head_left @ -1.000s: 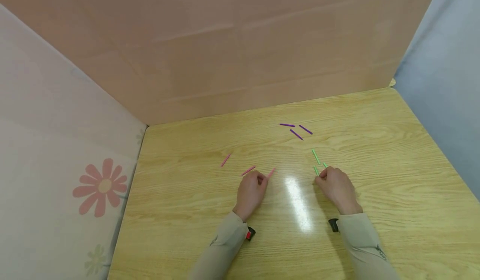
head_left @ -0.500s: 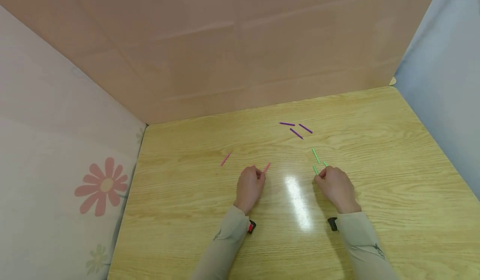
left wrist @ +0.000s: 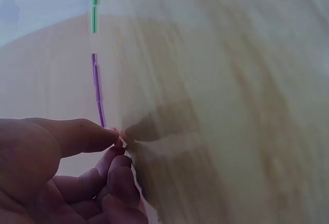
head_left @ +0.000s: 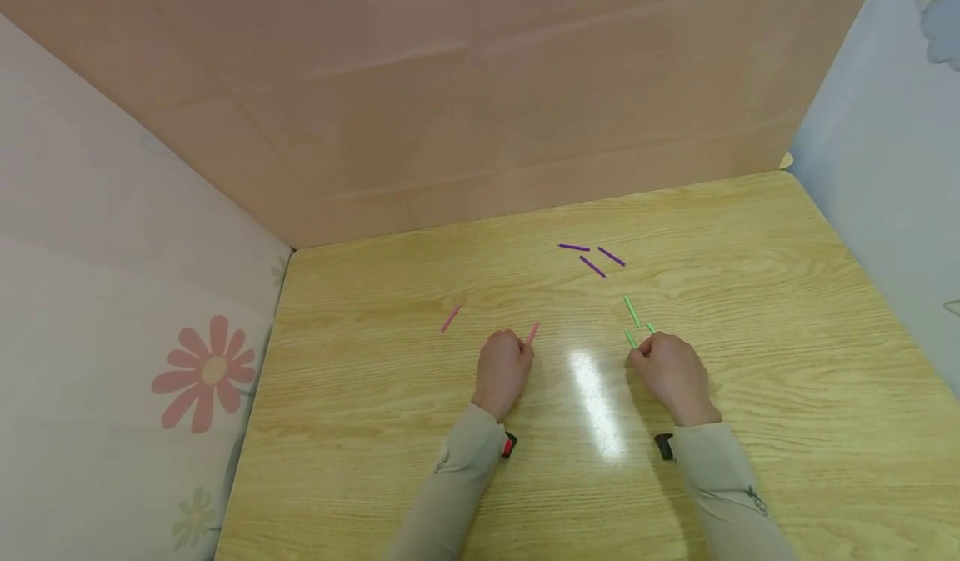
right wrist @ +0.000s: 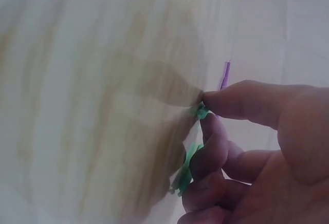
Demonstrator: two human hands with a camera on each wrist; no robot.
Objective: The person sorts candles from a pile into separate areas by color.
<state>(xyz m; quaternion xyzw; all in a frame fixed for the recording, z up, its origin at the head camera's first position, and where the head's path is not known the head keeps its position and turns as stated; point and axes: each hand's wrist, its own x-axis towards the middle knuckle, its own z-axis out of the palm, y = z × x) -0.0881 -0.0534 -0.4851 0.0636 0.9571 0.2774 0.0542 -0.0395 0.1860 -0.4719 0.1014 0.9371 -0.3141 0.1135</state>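
My left hand [head_left: 502,369] pinches a short thin pink stick [head_left: 532,333] between thumb and forefinger, low over the table, its other fingers curled beneath. In the left wrist view only a bit of pink shows at the fingertips. To the right, my right hand [head_left: 675,378] holds a thin green stick [head_left: 631,339] by its near end in the same kind of pinch. A second green stick [head_left: 632,311] lies just beyond it, and another green stick [head_left: 651,328] pokes out from behind the knuckles. Farther left lies a loose pink stick [head_left: 451,318].
Three purple sticks, among them a lower one [head_left: 592,267], lie farther back on the wooden table [head_left: 360,394]. A tan cloth wall [head_left: 480,111] closes the back. A flowered panel [head_left: 97,294] borders the left, a pale blue panel [head_left: 885,169] the right.
The left hand has shifted slightly, and the pink stick at its fingers has moved a little left and away, standing steeper. Another pink stick is now hidden behind that hand. The right hand barely moves.
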